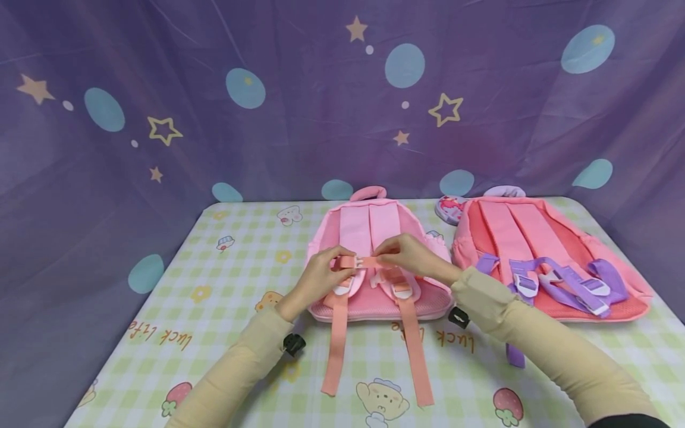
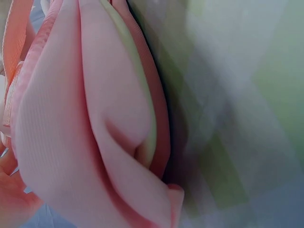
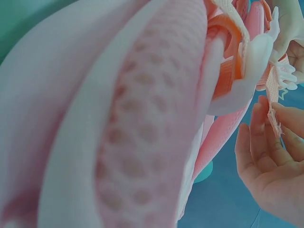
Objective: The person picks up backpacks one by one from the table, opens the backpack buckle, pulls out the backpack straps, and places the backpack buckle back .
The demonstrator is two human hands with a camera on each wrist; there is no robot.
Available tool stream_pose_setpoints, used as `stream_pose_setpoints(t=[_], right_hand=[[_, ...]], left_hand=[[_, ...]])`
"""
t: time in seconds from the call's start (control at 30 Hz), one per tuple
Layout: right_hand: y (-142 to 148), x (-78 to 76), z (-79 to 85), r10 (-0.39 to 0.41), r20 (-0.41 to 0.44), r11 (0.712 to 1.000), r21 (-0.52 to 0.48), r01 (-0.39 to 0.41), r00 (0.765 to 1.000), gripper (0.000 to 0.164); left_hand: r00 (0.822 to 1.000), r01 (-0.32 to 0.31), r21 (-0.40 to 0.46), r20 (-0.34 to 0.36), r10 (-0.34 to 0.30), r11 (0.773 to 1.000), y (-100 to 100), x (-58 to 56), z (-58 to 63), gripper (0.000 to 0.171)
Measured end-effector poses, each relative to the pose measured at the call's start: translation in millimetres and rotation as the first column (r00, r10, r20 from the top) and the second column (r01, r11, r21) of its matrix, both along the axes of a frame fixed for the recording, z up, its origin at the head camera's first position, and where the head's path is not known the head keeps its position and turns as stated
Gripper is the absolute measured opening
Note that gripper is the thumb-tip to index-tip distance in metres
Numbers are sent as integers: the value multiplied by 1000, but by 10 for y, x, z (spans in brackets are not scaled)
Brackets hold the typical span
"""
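A pink backpack (image 1: 382,312) lies with its shoulder straps facing up. Over those straps, a small pale buckle (image 1: 359,262) sits on a short orange strap (image 1: 369,261). My left hand (image 1: 321,276) grips the strap's left piece beside the buckle. On the other side, my right hand (image 1: 409,255) pinches the right piece; its frayed end (image 3: 274,123) shows between thumb and fingers in the right wrist view. Two orange webbing tails (image 1: 336,351) hang down from the shoulder-strap adjusters onto the cloth. The backpack's side fills much of the left wrist view, with fingers (image 2: 14,190) at its left edge.
Right of the pink backpack lies a coral backpack (image 1: 546,303) with purple straps (image 1: 572,285) and white buckles. A small round patterned pouch (image 1: 451,209) is by its top. The green-checked tablecloth (image 1: 235,333) extends left and in front; a purple curtain (image 1: 316,137) hangs behind.
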State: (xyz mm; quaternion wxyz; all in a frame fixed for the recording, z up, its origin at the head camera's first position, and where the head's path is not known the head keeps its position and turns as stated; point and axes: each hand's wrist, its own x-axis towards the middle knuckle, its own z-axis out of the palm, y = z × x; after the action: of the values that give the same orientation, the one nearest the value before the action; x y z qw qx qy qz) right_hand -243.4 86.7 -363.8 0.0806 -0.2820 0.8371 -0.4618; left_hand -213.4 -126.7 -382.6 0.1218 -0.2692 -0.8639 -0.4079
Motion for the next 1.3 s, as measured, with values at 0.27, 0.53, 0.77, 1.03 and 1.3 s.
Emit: stream_pose_setpoints(t=[0.27,0.53,0.77,1.03,1.3], right_hand=[[-43,-5,6,1,13,1000,-6,-1,1000,15],[-91,7,11,21,25,999,-47,-20,999,14],[-97,11,9,24,45,998,-62,-21,999,15],[-43,11,-6,-4,10,1000,8,4,1000,17],[28,7,-20,-3,5,1000,30,3,1000,18]], left_hand=[[1000,-4,-10,7,4,1000,10,9,20,22],[1000,-10,-18,12,10,1000,17,10,20,22],[1000,-16,-2,16,16,1000,28,20,23,22],[1000,-8,2,9,8,1000,28,20,13,23],[1000,-1,5,-7,1,1000,22,19,6,22]])
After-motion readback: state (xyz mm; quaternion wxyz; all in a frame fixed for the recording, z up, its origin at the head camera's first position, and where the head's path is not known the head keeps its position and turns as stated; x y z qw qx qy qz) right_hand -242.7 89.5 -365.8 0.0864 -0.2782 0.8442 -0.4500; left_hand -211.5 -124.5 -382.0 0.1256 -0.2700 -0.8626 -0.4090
